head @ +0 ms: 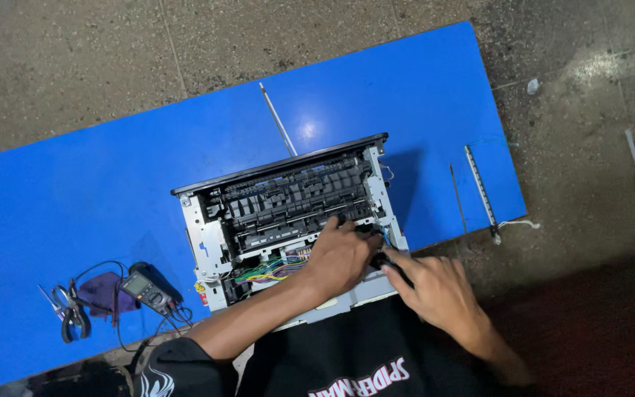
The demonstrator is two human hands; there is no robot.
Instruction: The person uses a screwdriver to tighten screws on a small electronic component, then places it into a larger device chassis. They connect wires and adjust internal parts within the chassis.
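So, both hands were down at the near right corner of the opened printer [288, 213], which sat on the blue board [75, 184] on the floor. My left hand [339, 257] lay curled over the frame, fingers pressed together on a black part [380, 259] inside; couldn't tell if it actually gripped. My right hand [435, 290] came in from the side, fingers pinched on the same black part at the frame edge. Coloured wires [270, 270] showed just left of my left wrist. A multimeter [146, 289] with leads lay left of the printer, pliers [71, 315] beyond it. A thin rod [277, 117] lay behind the printer, and a metal strip [481, 192] sat well off to the right
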